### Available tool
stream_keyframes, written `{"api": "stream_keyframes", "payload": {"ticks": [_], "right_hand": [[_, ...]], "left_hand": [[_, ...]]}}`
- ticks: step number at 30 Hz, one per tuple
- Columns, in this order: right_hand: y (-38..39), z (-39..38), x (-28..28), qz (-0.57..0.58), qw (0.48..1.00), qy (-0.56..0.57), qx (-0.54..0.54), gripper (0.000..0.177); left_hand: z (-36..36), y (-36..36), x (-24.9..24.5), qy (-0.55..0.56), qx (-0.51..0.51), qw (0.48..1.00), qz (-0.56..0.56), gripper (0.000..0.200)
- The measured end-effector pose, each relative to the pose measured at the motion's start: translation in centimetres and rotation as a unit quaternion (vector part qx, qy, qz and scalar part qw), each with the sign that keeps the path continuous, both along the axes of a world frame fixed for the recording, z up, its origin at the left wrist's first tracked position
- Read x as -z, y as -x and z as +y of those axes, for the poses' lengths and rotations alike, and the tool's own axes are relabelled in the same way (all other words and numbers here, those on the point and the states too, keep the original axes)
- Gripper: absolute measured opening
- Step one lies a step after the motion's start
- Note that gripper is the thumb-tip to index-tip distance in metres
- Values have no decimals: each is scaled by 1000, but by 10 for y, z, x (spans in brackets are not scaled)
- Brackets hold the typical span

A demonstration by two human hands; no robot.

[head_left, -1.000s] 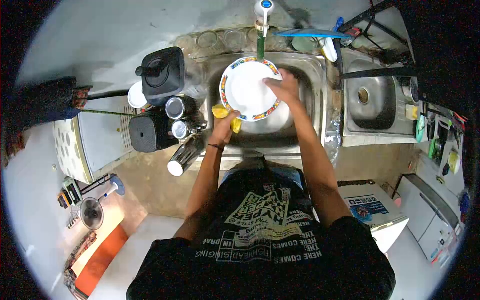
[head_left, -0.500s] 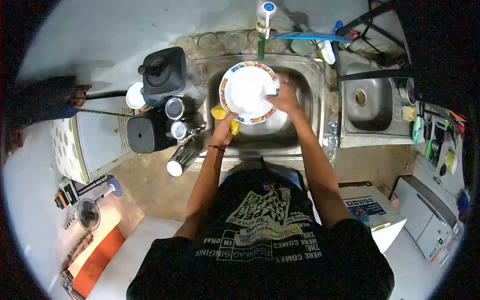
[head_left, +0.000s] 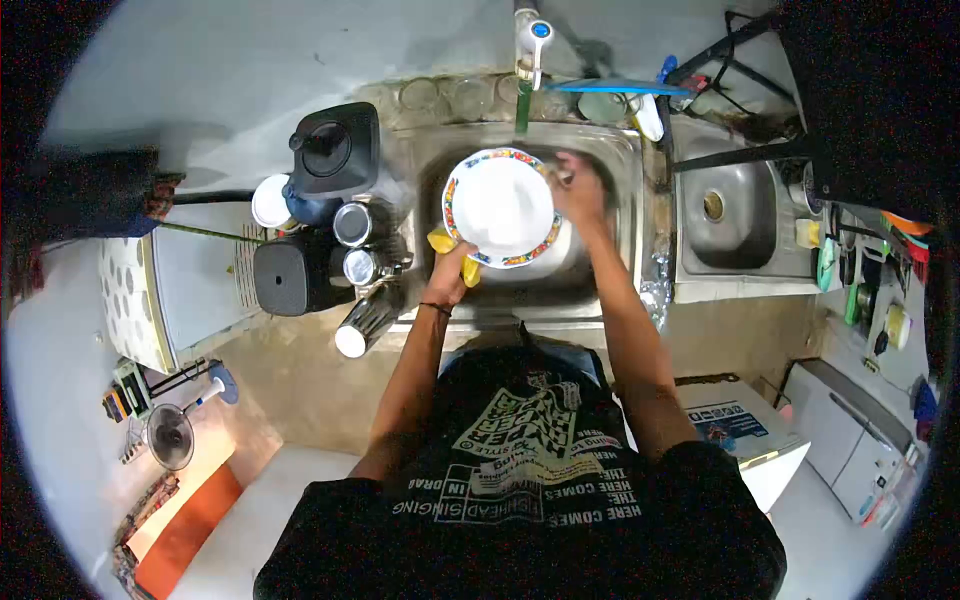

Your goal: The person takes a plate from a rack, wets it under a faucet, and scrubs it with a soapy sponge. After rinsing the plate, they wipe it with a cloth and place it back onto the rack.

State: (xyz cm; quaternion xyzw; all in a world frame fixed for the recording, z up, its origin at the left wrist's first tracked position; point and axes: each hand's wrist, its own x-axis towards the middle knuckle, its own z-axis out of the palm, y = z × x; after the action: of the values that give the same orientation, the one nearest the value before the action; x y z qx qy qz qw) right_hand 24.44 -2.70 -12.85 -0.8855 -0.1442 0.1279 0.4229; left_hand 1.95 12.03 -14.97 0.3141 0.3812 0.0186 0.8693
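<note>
A white plate (head_left: 498, 208) with a colourful patterned rim is held tilted over the sink (head_left: 520, 294). My left hand (head_left: 449, 274) grips its lower left rim. A yellow sponge-like piece (head_left: 470, 271) pokes out on both sides of that hand, partly hidden by the fingers. Right at the plate's right edge is my right hand (head_left: 583, 198), its fingers smeared by motion. Above the plate, a faucet (head_left: 540, 40) with a green hose end (head_left: 522, 108) points down into the basin.
Black lidded containers (head_left: 338, 150), shiny metal canisters (head_left: 354, 224) and a tumbler (head_left: 368, 320) crowd the counter left of the sink. Upturned glasses (head_left: 420, 95) and a blue tray-like thing (head_left: 618, 87) line the back. A second basin (head_left: 728, 230) lies to the right.
My right hand has come off the plate's face to its right edge. The plate appears slightly lower in view and still sits in my left hand.
</note>
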Motion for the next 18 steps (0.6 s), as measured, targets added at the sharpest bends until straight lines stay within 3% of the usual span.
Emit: {"api": "stream_keyframes", "payload": {"ticks": [1, 2, 3, 5, 7, 8, 10, 12, 13, 14, 15, 16, 17, 18], "right_hand": [[-8, -1, -3, -14, 998, -63, 8, 40], [-18, 3, 0, -69, 986, -146, 33, 31], [-27, 8, -24, -128, 982, -134, 33, 29], [-35, 20, -79, -103, 977, -181, 41, 28], [-48, 27, -104, -93, 986, -138, 18, 30], [-52, 29, -110, -88, 989, -117, 7, 31], [-52, 24, -100, -66, 995, -71, -12, 33], [-38, 19, -73, -39, 999, -29, 6, 42], [-29, 5, -17, 21, 1000, -17, -16, 45], [-10, 0, -36, 157, 987, -7, -44, 50], [10, -4, -58, 284, 956, 22, -67, 56], [22, -18, 3, 416, 904, -79, 64, 62], [38, -27, -17, 564, 799, -209, -1, 68], [55, -35, -5, 588, 753, -295, 15, 62]], "left_hand": [[3, 3, 9, 8, 18, 1000, 2, 23], [-2, -4, -18, 9, 13, 1000, 17, 22], [-1, -5, -16, 11, 20, 1000, 20, 22], [3, -3, 0, 14, 34, 999, 25, 21], [6, 1, 26, -14, 50, 998, 38, 23], [3, -1, 14, -27, 41, 998, 30, 21], [0, -6, 0, -43, 29, 996, 78, 18], [3, -1, 15, -30, 33, 998, 40, 18], [5, 2, 20, -24, 35, 999, 21, 18], [3, 2, 1, -40, 24, 999, 14, 20], [4, 7, -17, -121, 75, 990, 3, 18], [4, 10, -7, -102, 38, 994, -5, 22], [4, 13, 2, -83, 1, 996, -13, 26], [7, 15, 1, -73, 36, 997, 9, 22]]}}
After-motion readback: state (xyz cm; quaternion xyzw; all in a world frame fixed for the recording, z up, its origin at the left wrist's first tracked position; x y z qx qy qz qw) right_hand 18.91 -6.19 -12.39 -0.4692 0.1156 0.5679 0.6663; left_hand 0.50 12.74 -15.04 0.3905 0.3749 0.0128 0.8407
